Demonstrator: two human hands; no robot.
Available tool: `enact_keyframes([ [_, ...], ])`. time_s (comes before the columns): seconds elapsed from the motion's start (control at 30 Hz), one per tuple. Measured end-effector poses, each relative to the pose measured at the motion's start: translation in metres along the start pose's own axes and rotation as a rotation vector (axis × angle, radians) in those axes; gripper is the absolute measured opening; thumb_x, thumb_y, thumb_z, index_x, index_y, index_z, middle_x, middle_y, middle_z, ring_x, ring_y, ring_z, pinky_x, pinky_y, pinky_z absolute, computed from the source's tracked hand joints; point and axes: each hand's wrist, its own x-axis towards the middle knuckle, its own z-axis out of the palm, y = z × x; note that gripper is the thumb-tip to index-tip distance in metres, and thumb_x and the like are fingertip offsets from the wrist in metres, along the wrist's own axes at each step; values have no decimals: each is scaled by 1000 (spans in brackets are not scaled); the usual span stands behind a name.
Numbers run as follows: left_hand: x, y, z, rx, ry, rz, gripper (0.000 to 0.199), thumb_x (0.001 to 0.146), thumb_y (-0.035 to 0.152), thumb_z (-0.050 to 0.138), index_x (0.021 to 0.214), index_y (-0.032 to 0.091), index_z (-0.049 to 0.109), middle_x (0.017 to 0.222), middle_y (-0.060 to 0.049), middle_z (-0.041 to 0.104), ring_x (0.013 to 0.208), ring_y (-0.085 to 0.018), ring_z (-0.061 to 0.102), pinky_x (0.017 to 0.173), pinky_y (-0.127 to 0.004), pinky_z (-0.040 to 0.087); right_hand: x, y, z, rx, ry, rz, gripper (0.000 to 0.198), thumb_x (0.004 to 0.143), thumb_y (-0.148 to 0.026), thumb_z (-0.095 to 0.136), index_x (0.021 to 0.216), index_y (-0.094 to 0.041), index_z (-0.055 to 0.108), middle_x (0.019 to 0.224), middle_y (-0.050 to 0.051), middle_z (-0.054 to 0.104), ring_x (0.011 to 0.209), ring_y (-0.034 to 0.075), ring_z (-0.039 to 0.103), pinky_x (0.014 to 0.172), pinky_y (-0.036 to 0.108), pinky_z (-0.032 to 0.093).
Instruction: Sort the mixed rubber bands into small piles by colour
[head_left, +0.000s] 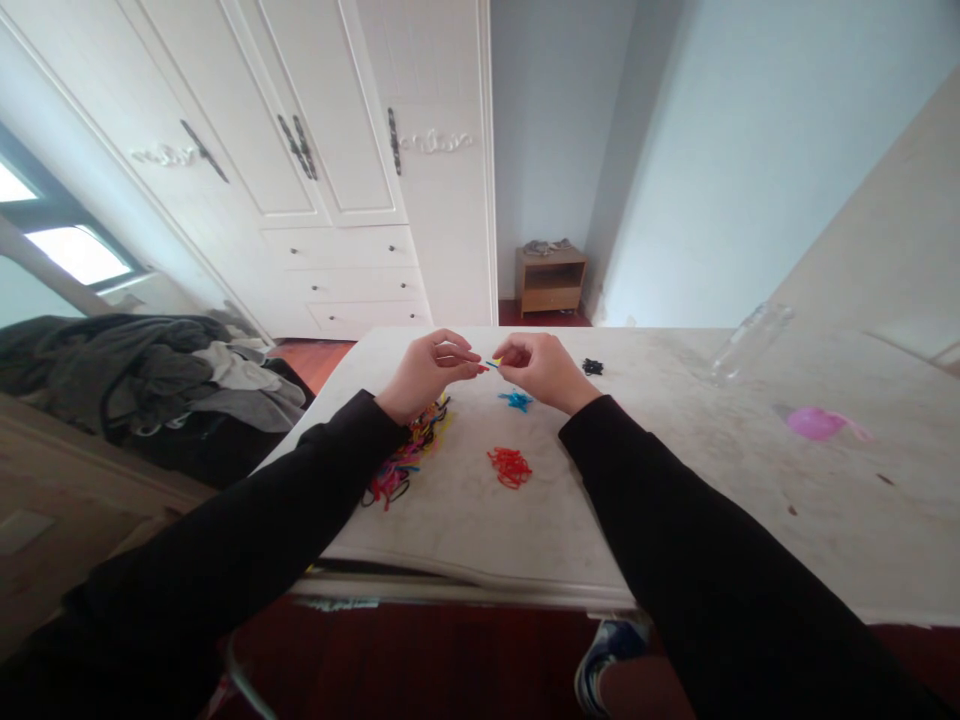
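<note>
Above the far part of the table, my left hand (431, 375) pinches a small red rubber band (482, 369) at its fingertips. Close beside it, my right hand (546, 370) is closed with a blue rubber band (492, 364) and a bit of yellow showing at its fingertips. The fingertips of both hands nearly meet. Under my left wrist lies a mixed pile of coloured rubber bands (420, 445), partly hidden by the sleeve. A small blue pile (516, 400) lies just below the hands, a red pile (510, 467) nearer me, and a black pile (592, 367) beyond my right wrist.
On the right of the white table (697, 480) are a clear plastic bottle (752, 343) lying on its side and a pink balloon (816, 423). Dark clothes (150, 380) are heaped at the left. A white wardrobe (337, 120) and a small wooden cabinet (552, 282) stand behind.
</note>
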Motion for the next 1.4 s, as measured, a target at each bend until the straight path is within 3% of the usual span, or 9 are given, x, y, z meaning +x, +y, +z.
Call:
enact_keyframes([
  [0.1,-2,3,1,40,-31,7,43,64,31,96,89,17,63,81,-4,76,84,-24,79,87,-43,62,-5,1,-18,-152,-85,-32,23,66,-2,63,81,-15,75,65,-1,69,60,12,61,62,24,46],
  [0.37,-12,12,9,189,-361,47,34,68,30,92,90,19,69,79,-7,79,75,-22,78,73,-35,64,-16,-3,-33,-233,-264,-24,21,65,-6,72,83,-16,78,66,-1,70,61,12,61,62,24,44],
  [0.53,-17,13,12,239,-466,14,31,71,32,90,92,19,71,83,-7,81,74,-21,78,73,-34,64,-15,-1,-31,-270,-151,-64,7,78,-15,69,78,-15,76,67,1,69,63,13,58,64,27,40],
  [0.63,-18,15,13,261,-504,17,29,73,30,88,94,19,71,82,-7,81,74,-21,78,73,-34,64,-13,1,-29,-275,-63,-74,18,88,-22,64,73,-15,71,65,1,66,61,13,54,63,28,37],
  [0.87,-28,27,20,289,-585,42,27,72,28,90,94,19,76,78,-9,79,75,-25,78,77,-38,63,-13,2,-27,-267,-36,-38,15,85,-17,70,71,-16,65,65,0,63,61,12,54,62,27,37],
  [1.1,-31,27,22,415,-673,133,14,78,29,86,89,22,79,94,-10,81,90,-24,78,82,-34,63,-11,4,-26,-277,-61,-13,13,87,-16,68,74,-15,68,68,2,66,64,14,55,66,29,38],
  [1.23,-27,27,17,399,-645,152,20,83,32,82,98,19,77,93,-10,81,86,-22,79,82,-33,63,-11,6,-26,-289,-65,-19,15,90,-16,64,75,-15,67,69,2,65,64,14,53,66,29,36],
  [1.4,-10,28,-4,393,-408,195,29,85,40,78,96,14,73,82,-8,79,75,-18,77,70,-29,62,-12,7,-27,-305,-50,-41,15,90,-17,62,76,-15,63,70,2,62,66,14,53,66,29,35],
])
